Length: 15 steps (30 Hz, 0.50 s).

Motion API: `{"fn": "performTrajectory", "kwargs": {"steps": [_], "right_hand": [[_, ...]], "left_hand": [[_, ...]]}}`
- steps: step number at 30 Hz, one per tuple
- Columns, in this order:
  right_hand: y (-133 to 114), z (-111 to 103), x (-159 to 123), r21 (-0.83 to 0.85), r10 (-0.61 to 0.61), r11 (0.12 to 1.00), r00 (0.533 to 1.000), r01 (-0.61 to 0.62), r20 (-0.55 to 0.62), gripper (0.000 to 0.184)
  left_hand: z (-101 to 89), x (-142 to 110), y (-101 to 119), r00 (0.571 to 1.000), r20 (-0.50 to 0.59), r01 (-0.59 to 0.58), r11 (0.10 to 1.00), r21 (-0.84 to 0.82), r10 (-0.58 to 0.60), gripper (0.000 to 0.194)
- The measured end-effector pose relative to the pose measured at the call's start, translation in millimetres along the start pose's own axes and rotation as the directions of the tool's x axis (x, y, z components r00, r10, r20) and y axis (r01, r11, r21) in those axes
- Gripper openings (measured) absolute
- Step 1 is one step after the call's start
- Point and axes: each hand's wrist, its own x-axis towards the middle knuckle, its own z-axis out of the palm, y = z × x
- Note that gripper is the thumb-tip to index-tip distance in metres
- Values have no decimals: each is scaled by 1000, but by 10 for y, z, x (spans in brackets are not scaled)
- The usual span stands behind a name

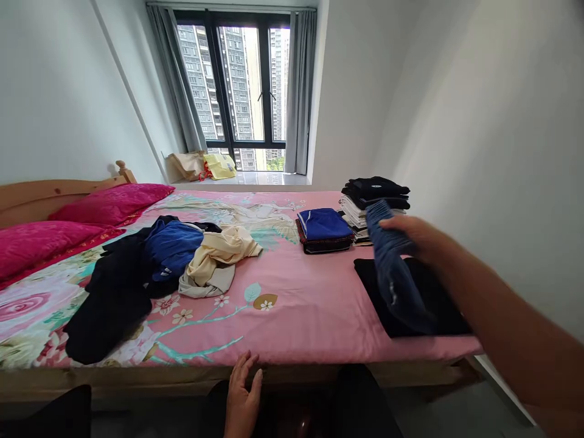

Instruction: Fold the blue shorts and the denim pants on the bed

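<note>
My right hand [408, 234] reaches out over the right side of the bed, its thumb and fingers closed on folded blue denim jeans [387, 261]. The jeans hang tilted and blurred by motion above a flat black folded garment [369, 292], hiding part of it. Near the bed's front edge my left hand [244, 392] holds nothing, its fingers apart. Behind the jeans rises a tall stack of folded black and white clothes [353, 210]. Beside that stack lies a lower pile topped by a blue folded garment [323, 224].
A loose heap of clothes, with black trousers [109, 304], a blue garment [173, 246] and a cream garment [223, 249], lies on the left of the floral bedsheet [292, 304]. Magenta pillows [114, 204] lie by the wooden headboard [50, 191]. Bags [219, 165] rest on the windowsill.
</note>
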Motion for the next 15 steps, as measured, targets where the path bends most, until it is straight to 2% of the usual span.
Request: {"fn": "performTrajectory", "kwargs": {"steps": [2, 5, 8, 11, 15], "right_hand": [[288, 524, 62, -102, 94, 991, 992, -84, 90, 16], [863, 1387, 78, -275, 236, 943, 958, -186, 161, 19], [1396, 2152, 18, -416, 298, 889, 933, -194, 203, 17], [1734, 2708, -43, -502, 274, 855, 936, -132, 222, 25], [1901, 3183, -117, -535, 176, 845, 950, -11, 258, 38]], "left_hand": [[-78, 24, 25, 999, 17, 52, 997, -65, -51, 42], [-225, 82, 24, 988, 27, 152, 976, -155, -150, 45], [-384, 155, 6, 968, 5, 247, 940, -234, -253, 48], [-531, 240, -16, 947, -33, 295, 908, -298, -318, 48], [-679, 349, -77, 925, -103, 314, 888, -337, -366, 47]]}}
